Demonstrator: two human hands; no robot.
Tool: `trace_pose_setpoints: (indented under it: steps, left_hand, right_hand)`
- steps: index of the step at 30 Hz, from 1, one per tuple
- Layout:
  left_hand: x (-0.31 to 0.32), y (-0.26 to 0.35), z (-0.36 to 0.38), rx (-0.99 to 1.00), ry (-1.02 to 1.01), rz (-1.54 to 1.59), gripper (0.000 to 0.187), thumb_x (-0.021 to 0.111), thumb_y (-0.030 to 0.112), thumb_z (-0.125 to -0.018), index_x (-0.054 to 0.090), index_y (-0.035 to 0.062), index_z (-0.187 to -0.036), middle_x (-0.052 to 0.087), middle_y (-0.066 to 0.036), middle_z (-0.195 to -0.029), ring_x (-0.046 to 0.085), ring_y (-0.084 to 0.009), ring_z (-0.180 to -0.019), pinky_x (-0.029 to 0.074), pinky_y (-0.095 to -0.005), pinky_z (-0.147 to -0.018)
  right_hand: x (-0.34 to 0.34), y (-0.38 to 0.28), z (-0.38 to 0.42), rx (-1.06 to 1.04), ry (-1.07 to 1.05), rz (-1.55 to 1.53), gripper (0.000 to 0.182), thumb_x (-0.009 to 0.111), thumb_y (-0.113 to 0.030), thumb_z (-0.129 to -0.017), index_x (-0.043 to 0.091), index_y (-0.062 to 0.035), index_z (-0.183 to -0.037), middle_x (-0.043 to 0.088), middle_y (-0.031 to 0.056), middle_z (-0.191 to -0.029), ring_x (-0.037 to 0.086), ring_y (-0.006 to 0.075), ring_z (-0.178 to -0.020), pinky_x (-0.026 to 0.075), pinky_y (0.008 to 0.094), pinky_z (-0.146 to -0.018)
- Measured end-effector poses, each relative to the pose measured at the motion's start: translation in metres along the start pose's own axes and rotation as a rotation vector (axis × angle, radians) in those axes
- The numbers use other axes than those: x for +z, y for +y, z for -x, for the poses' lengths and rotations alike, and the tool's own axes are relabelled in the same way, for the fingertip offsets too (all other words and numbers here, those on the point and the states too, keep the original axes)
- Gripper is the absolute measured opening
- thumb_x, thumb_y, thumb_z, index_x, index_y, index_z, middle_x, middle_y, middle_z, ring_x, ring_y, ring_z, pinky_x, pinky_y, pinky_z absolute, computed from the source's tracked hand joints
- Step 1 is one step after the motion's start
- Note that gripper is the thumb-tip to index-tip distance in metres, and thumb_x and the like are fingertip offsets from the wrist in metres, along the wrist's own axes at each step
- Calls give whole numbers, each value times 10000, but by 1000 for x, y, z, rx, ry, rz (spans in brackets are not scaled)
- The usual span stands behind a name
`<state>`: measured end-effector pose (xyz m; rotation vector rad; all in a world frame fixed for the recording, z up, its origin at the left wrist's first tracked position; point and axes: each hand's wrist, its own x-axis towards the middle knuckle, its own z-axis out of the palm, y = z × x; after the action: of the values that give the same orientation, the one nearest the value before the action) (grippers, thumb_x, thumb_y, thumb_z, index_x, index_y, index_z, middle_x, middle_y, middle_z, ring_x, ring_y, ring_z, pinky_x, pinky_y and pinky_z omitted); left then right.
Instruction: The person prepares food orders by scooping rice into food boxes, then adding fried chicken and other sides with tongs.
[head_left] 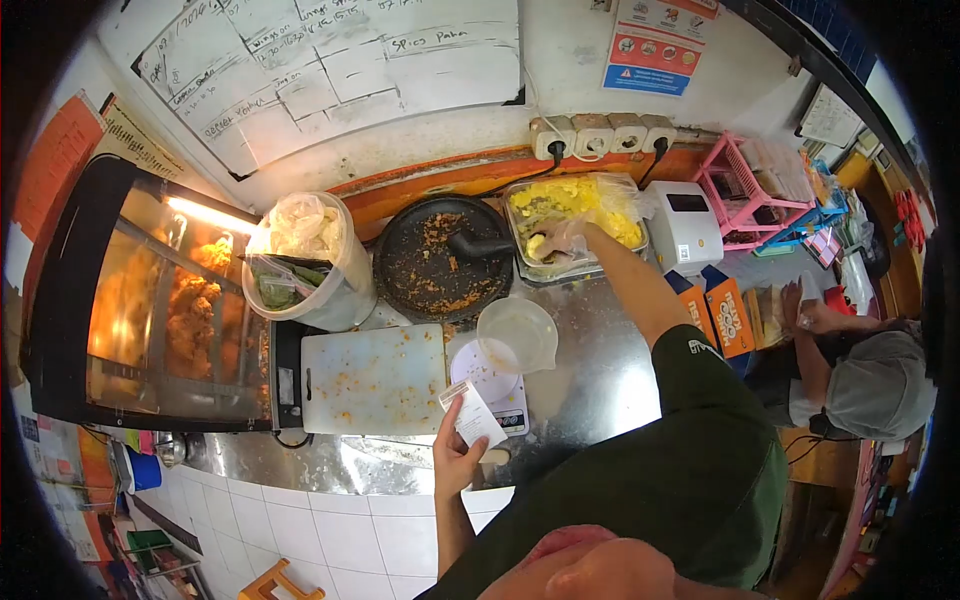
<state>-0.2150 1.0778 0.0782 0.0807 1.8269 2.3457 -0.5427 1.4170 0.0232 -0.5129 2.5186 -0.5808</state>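
Note:
A printed paper slip [474, 413] is pinched between the thumb and fingers of my left hand [456, 460], above the front of the counter. My right hand [568, 241] reaches into a clear plastic tray [560, 271] of yellow crumbly food [560, 198]. Its fingers curl down at the tray's near left part, around something pale yellow that I cannot make out. Clear plastic film [612, 215] lies over part of the food. Just beyond the slip are a kitchen scale [512, 420] and a translucent plastic bowl [528, 335].
Left of the scale lies a crumb-strewn white cutting board [375, 375]. Behind it stand a black stone mortar [425, 270] with a pestle [480, 246] and a white bucket [345, 285]. A lit food warmer [180, 310] is far left. Another person [870, 380] is at right, past a white printer [690, 235].

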Motion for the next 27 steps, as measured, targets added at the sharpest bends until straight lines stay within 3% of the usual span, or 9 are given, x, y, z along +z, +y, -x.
trace_pose_setpoints:
  steps: [3, 6, 7, 12, 16, 18, 20, 24, 27]
  left_hand:
    - [4, 5, 1, 19, 24, -19, 714, 499, -179, -741, 252, -14, -1390, 472, -187, -1249, 534, -250, -1091, 430, -338, -919]
    - [10, 11, 2, -14, -4, 9, 720, 498, -183, -737, 247, -16, -1391, 464, -187, -1257, 513, -250, -1116, 419, -339, -930]
    - [14, 13, 2, -30, -17, 26, 723, 500, -184, -734, 247, -18, -1390, 462, -176, -1261, 511, -231, -1112, 416, -324, -927]
    - [37, 8, -3, -23, -129, -134, 724, 507, -175, -722, 263, -21, -1385, 529, -131, -1154, 560, -164, -963, 451, -270, -830]
    - [79, 10, -5, -49, -196, -116, 735, 487, -184, -713, 245, -23, -1388, 548, -155, -1133, 580, -182, -937, 464, -271, -814]
    - [96, -1, -7, -37, -238, -133, 732, 499, -177, -719, 245, -22, -1388, 543, -158, -1144, 581, -180, -938, 465, -265, -809]
    - [116, -2, -7, -80, -305, -169, 733, 508, -174, -720, 245, -25, -1387, 528, -157, -1169, 574, -178, -952, 461, -263, -812]
    - [170, -12, -6, -65, -352, -167, 734, 529, -168, -723, 244, -30, -1385, 527, -145, -1181, 561, -178, -981, 445, -258, -835]
    - [212, -17, 2, -113, -377, -272, 740, 528, -172, -721, 236, -32, -1387, 521, -149, -1194, 550, -191, -1023, 432, -272, -873]
  right_hand:
    - [-22, -24, 45, 154, 38, -684, 538, 636, -171, -790, 452, -119, -1293, 567, 32, -758, 419, 124, -392, 364, 274, -399]
    - [-29, -31, 95, 88, 211, -1017, 529, 647, -183, -766, 493, -96, -1265, 576, 17, -776, 476, 113, -486, 391, 249, -438]
    - [-12, -2, 85, 29, 422, -953, 504, 648, -205, -771, 508, -71, -1236, 573, 5, -780, 450, 90, -477, 363, 234, -424]
    - [-33, -39, 246, 160, 610, -1171, 475, 600, -169, -799, 485, -85, -1252, 535, 11, -706, 444, 77, -441, 354, 223, -390]
    - [-35, -17, 375, 225, 869, -1101, 477, 622, -187, -786, 504, -72, -1234, 570, 20, -797, 450, 65, -483, 349, 197, -425]
    - [-26, -4, 436, 349, 1009, -847, 483, 620, -171, -785, 496, -72, -1242, 577, 40, -886, 458, 48, -546, 354, 180, -451]
    - [9, 36, 479, 377, 1076, -1046, 467, 653, -201, -801, 503, -60, -1220, 578, 20, -785, 475, 70, -500, 360, 206, -404]
    - [77, 111, 524, 571, 1185, -1262, 479, 667, -213, -791, 495, -45, -1205, 582, 39, -704, 483, 92, -401, 385, 241, -348]
    - [130, 169, 513, 639, 1147, -1126, 483, 673, -192, -786, 491, -44, -1209, 609, 72, -824, 577, 146, -556, 488, 279, -496]
